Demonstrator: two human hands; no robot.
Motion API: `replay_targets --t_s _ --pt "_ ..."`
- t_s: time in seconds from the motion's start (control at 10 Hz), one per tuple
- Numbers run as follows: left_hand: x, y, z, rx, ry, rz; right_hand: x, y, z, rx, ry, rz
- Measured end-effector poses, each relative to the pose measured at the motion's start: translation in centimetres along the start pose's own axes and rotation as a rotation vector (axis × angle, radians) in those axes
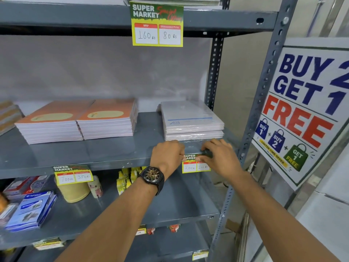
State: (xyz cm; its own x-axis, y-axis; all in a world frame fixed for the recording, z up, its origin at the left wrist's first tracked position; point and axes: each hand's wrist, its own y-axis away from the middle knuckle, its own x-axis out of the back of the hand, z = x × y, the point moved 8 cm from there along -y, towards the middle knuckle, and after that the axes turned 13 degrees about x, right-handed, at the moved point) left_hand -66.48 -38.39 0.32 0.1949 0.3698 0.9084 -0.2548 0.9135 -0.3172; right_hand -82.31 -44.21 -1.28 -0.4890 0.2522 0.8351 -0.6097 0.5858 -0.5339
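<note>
A yellow and green supermarket price tag point(194, 166) marked 200 and 100 sits on the front lip of the grey middle shelf point(113, 154). My left hand point(167, 155), with a black watch on the wrist, has its fingers curled against the tag's left top corner. My right hand point(220, 157) pinches the tag's top right part between thumb and fingers. Just behind the hands lies a plastic-wrapped stack of white paper pads point(192, 121).
Two stacks of orange notebooks point(81, 121) lie left on the same shelf. Other price tags hang above point(157, 25) and lower left point(73, 175). The shelf below holds a tan tape roll point(74, 191), yellow bottles point(125, 179) and blue packets point(32, 210). A "Buy 2 Get 1 Free" poster point(306, 110) hangs right.
</note>
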Motion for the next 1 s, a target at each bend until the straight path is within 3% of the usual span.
replay_targets --t_s 0.4,0.7,0.9,1.0 --pt "-0.1 0.0 -0.6 -0.022 0.067 0.053 0.3 0.4 1.1 0.033 0.005 0.037" --pt "0.7 2.2 -0.4 -0.086 0.061 -0.001 1.3 0.4 0.3 -0.002 -0.085 0.037" --pt "2.6 9.3 -5.6 -0.249 -0.089 0.081 2.1 4.7 -3.7 -0.102 -0.049 0.170" --pt "4.4 11.4 -11.9 -0.226 -0.182 0.115 3.1 6.9 -7.9 -0.032 -0.138 0.255"
